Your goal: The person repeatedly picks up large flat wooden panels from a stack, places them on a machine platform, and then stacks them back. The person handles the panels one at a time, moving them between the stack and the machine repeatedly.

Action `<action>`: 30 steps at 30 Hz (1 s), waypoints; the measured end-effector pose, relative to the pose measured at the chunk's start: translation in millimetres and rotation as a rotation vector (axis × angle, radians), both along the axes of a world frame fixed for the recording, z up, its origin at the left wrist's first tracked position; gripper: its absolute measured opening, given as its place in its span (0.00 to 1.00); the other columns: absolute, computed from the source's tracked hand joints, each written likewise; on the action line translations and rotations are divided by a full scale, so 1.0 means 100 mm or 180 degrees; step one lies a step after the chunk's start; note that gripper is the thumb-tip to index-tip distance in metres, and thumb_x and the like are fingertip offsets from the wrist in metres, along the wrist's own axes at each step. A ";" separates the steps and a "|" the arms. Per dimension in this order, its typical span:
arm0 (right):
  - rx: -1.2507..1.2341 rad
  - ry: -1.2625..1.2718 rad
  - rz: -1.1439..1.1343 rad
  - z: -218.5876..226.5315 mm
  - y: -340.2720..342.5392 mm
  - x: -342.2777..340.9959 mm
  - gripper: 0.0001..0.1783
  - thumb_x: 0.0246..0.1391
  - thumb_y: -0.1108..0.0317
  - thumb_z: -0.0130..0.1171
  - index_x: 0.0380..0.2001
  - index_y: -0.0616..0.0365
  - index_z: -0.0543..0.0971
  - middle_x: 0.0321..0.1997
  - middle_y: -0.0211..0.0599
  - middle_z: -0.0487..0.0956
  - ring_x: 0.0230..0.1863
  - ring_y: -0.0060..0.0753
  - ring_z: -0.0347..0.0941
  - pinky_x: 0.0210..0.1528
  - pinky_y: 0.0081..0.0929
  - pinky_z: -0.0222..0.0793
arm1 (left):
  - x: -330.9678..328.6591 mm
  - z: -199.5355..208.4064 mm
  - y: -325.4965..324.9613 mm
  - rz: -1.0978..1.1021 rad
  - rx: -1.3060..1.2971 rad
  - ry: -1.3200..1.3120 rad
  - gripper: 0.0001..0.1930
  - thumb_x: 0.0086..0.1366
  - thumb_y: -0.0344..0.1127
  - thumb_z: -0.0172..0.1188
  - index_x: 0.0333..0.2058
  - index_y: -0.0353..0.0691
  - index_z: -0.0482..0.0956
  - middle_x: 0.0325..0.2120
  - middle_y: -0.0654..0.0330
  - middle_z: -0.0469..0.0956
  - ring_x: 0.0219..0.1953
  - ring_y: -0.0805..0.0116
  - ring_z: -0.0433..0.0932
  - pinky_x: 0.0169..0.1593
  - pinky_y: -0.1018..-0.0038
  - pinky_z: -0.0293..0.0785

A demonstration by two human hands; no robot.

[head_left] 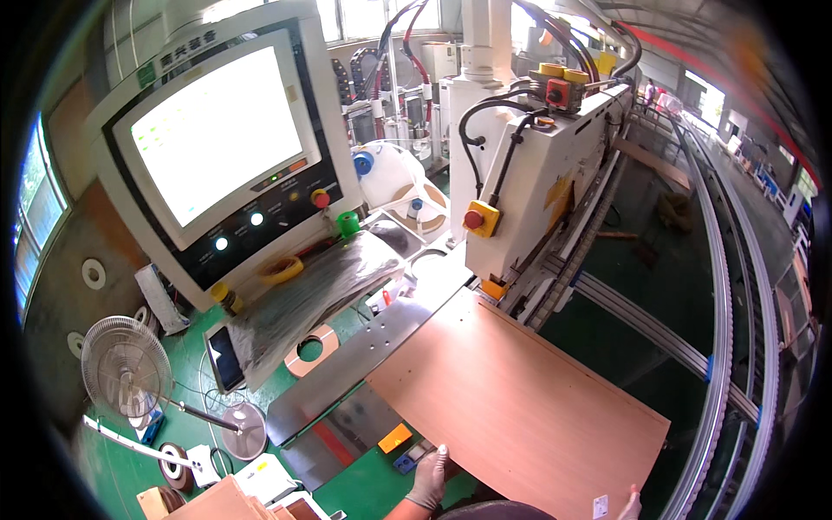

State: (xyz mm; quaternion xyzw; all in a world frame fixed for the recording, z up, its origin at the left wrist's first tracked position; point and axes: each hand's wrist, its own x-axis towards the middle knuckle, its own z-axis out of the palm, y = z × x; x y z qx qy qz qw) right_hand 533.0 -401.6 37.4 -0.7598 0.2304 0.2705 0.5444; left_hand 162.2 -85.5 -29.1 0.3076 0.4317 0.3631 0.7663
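A large flat wood-coloured panel [520, 394] lies in front of me, its far end against the white edge-banding machine [537, 165]. My left hand [428, 481], in a pale glove, grips the panel's near left edge with the thumb on top. At the near right edge, my right hand [633, 504] holds the panel; only part of it shows at the picture's bottom. A small white label [600, 506] is stuck on the panel beside my right hand. Small holes show near the panel's far and left corners.
A control screen [217, 130] with buttons stands left, above a plastic-covered shelf [316, 286] with tape and a phone-like tablet [225, 357]. A fan [127, 368] and stacked boards [221, 501] are lower left. Metal rails [724, 347] run along the right. Red emergency buttons sit on the machine.
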 end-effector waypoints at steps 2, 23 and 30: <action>0.0232 0.0066 -0.0023 0.08 0.15 0.14 0.44 0.68 0.39 0.60 0.73 0.63 0.70 0.70 0.42 0.76 0.68 0.47 0.73 0.75 0.46 0.66 | 0.17 0.05 0.12 -0.0097 -0.0065 0.0052 0.31 0.84 0.55 0.46 0.58 0.27 0.79 0.52 0.51 0.85 0.53 0.61 0.84 0.59 0.64 0.80; 0.1426 -0.0324 0.0688 -1.09 0.88 3.03 0.28 0.68 0.48 0.54 0.63 0.54 0.76 0.59 0.39 0.80 0.60 0.49 0.77 0.65 0.51 0.73 | 2.04 -0.15 1.37 -0.0438 -0.0898 -0.0764 0.27 0.83 0.56 0.50 0.65 0.40 0.75 0.56 0.56 0.83 0.56 0.65 0.82 0.60 0.67 0.78; 0.1636 -0.0812 0.0858 -0.98 1.30 3.45 0.22 0.67 0.56 0.52 0.59 0.55 0.77 0.54 0.39 0.80 0.54 0.46 0.78 0.59 0.51 0.75 | 0.83 -1.29 0.44 -0.1955 0.1326 0.2602 0.30 0.80 0.55 0.51 0.69 0.39 0.72 0.65 0.49 0.78 0.66 0.52 0.76 0.68 0.58 0.72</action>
